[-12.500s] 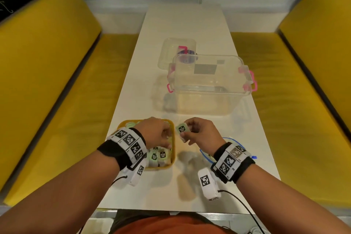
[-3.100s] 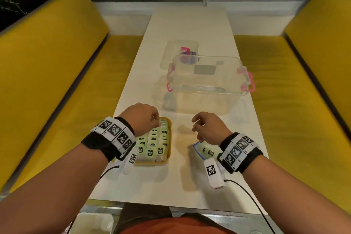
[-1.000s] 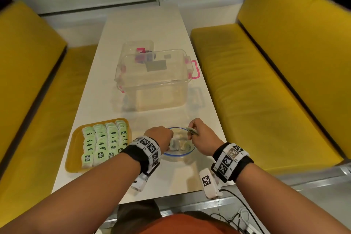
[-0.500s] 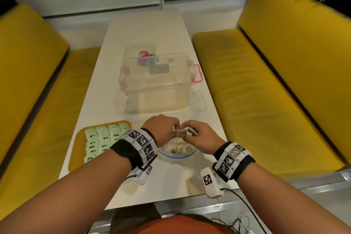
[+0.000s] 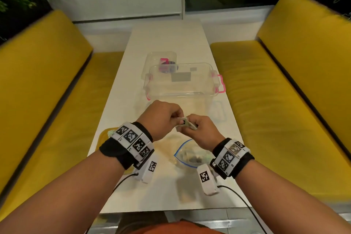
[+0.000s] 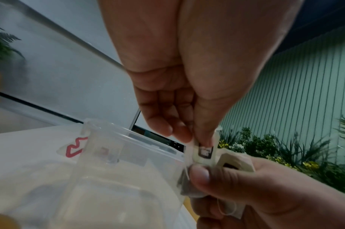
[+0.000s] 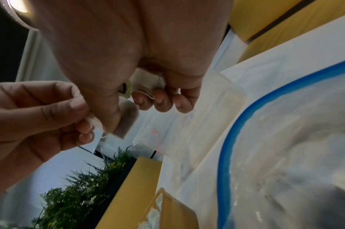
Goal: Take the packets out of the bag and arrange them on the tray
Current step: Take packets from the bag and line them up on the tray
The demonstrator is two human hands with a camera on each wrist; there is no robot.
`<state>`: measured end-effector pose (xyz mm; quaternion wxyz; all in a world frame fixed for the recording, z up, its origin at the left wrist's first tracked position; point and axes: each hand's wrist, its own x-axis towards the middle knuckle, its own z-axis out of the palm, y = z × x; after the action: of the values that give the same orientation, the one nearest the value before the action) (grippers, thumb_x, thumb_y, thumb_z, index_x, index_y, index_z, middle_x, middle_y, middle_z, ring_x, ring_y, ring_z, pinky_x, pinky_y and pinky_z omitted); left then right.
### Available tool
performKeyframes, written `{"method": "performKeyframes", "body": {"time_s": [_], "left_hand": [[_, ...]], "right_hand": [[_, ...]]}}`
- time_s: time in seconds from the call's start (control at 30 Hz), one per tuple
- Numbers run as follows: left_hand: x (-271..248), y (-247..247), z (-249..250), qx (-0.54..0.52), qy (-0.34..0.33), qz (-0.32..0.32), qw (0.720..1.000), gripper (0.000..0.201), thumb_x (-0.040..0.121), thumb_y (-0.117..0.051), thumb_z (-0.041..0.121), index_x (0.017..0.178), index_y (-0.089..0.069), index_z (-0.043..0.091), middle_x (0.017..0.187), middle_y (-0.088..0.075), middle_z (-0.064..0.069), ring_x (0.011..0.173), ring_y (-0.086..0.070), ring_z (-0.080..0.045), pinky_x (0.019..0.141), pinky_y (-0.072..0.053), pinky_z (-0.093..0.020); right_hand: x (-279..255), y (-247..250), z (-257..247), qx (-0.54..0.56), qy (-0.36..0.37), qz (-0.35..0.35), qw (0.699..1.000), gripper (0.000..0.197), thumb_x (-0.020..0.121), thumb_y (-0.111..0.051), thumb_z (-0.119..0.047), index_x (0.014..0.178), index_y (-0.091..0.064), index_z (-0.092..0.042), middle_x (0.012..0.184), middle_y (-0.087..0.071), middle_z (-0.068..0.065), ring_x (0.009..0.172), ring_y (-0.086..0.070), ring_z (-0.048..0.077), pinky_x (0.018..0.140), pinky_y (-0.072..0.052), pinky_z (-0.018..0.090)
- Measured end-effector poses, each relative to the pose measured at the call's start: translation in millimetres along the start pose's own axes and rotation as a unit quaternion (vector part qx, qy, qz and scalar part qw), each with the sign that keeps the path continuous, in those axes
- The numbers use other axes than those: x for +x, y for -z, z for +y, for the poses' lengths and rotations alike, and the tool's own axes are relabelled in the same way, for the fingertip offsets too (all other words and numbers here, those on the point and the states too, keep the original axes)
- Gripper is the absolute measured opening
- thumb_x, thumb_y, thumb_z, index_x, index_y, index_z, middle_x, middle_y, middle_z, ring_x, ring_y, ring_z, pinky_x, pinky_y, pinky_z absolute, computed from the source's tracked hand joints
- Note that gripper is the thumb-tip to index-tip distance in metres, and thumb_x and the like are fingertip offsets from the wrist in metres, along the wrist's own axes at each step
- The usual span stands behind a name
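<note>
A person seated at a white table holds both hands raised above its near half, working a small cluster of pale packets between them. The left hand, at about 11 o'clock from the bag, pinches one packet's tag between thumb and fingertip, its other fingers curled in; the right hand, touching it from the 3 o'clock side, grips the rest of the cluster with its thumb on top and fingers curled beneath. The clear bag with a blue zip edge lies on the table directly beneath the right hand, more packets showing dimly inside. The yellow tray sits at 9 o'clock from the bag, largely hidden behind the left wrist, with pale packets visible at its edge. Farther along the table, at 12 o'clock, stands a clear plastic box with pink latches, a smaller clear container just behind it. Yellow benches flank the table on both sides.
</note>
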<state>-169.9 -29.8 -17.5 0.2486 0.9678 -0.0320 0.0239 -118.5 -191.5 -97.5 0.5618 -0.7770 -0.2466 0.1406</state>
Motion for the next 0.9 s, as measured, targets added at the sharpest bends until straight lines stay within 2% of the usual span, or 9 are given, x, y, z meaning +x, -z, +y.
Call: {"method": "performKeyframes", "body": {"time_s": [0.07, 0.17, 0.27, 0.37, 0.5, 0.67, 0.73, 0.8, 0.9], "left_hand": [[-4, 11, -10, 0.008, 0.004, -0.002, 1.000, 0.004, 0.085, -0.069, 0.026, 0.086, -0.071, 0.022, 0.060, -0.053, 0.016, 0.060, -0.050, 0.003, 0.057, -0.031, -0.009], [-11, 24, -26, 0.022, 0.012, -0.014, 1.000, 0.005, 0.086, -0.069, 0.026, 0.089, -0.071, 0.022, 0.065, -0.057, 0.014, 0.062, -0.051, 0.003, 0.058, -0.032, -0.008], [-20, 33, -43, 0.021, 0.022, -0.004, 1.000, 0.003, 0.086, -0.069, 0.026, 0.089, -0.070, 0.025, 0.068, -0.059, 0.014, 0.065, -0.053, -0.001, 0.062, -0.037, -0.016], [-30, 41, -65, 0.018, 0.049, 0.033, 0.998, 0.001, 0.087, -0.068, 0.029, 0.087, -0.067, 0.030, 0.069, -0.057, 0.020, 0.066, -0.052, 0.000, 0.060, -0.036, -0.017], [-41, 45, -95, 0.065, 0.098, 0.030, 0.993, 0.002, 0.088, -0.065, 0.033, 0.090, -0.064, 0.032, 0.076, -0.063, 0.015, 0.068, -0.054, -0.001, 0.056, -0.033, -0.016], [-51, 32, -120, 0.121, 0.135, -0.140, 0.973, 0.012, 0.087, -0.062, 0.024, 0.080, -0.061, 0.033, 0.075, -0.064, 0.016, 0.073, -0.059, -0.006, 0.059, -0.040, -0.021], [-52, 22, -123, 0.123, 0.130, -0.214, 0.960, 0.013, 0.084, -0.065, 0.024, 0.075, -0.061, 0.034, 0.077, -0.063, 0.016, 0.074, -0.058, -0.007, 0.065, -0.043, -0.025], [-51, 9, -124, 0.107, 0.117, -0.277, 0.948, 0.011, 0.082, -0.068, 0.021, 0.077, -0.065, 0.030, 0.072, -0.059, 0.017, 0.071, -0.055, -0.005, 0.066, -0.041, -0.025], [-44, -9, -127, 0.092, 0.114, -0.327, 0.933, 0.015, 0.079, -0.071, 0.017, 0.074, -0.065, 0.030, 0.066, -0.060, 0.015, 0.072, -0.059, -0.009, 0.069, -0.045, -0.026]], "right_hand": [[7, -8, -2, 0.000, 0.006, -0.011, 1.000, 0.025, 0.082, -0.078, -0.021, 0.065, -0.061, -0.030, 0.069, -0.055, -0.004, 0.064, -0.047, 0.008, 0.063, -0.039, 0.029], [15, -21, -6, -0.004, 0.014, -0.024, 1.000, 0.026, 0.082, -0.077, -0.016, 0.068, -0.061, -0.032, 0.069, -0.057, -0.010, 0.059, -0.048, -0.001, 0.060, -0.038, 0.019], [23, -37, -9, 0.004, 0.001, -0.049, 0.999, 0.014, 0.085, -0.072, -0.011, 0.084, -0.067, -0.024, 0.071, -0.060, -0.010, 0.059, -0.049, -0.002, 0.059, -0.040, 0.015], [29, -51, -7, 0.033, -0.050, -0.074, 0.995, 0.021, 0.085, -0.059, -0.004, 0.101, -0.057, -0.017, 0.071, -0.053, -0.003, 0.059, -0.044, 0.009, 0.058, -0.039, 0.023], [34, -65, -1, 0.091, -0.121, -0.084, 0.985, 0.017, 0.087, -0.051, -0.008, 0.092, -0.038, -0.018, 0.074, -0.043, 0.002, 0.067, -0.035, 0.019, 0.062, -0.033, 0.036], [41, -77, 0, 0.099, -0.151, -0.091, 0.979, 0.014, 0.072, -0.049, -0.023, 0.082, -0.045, -0.014, 0.079, -0.050, 0.019, 0.065, -0.041, 0.021, 0.059, -0.036, 0.034], [43, -80, 3, 0.064, -0.128, -0.102, 0.984, 0.013, 0.078, -0.054, -0.023, 0.085, -0.053, -0.013, 0.085, -0.062, 0.023, 0.063, -0.052, 0.020, 0.060, -0.043, 0.036], [44, -82, 8, 0.044, -0.109, -0.112, 0.987, 0.011, 0.089, -0.060, -0.018, 0.093, -0.059, -0.008, 0.082, -0.066, 0.020, 0.060, -0.059, 0.016, 0.057, -0.047, 0.034], [46, -83, 12, 0.028, -0.094, -0.111, 0.989, 0.010, 0.094, -0.061, -0.014, 0.094, -0.062, -0.004, 0.069, -0.063, 0.003, 0.056, -0.062, 0.013, 0.055, -0.047, 0.030]]}}
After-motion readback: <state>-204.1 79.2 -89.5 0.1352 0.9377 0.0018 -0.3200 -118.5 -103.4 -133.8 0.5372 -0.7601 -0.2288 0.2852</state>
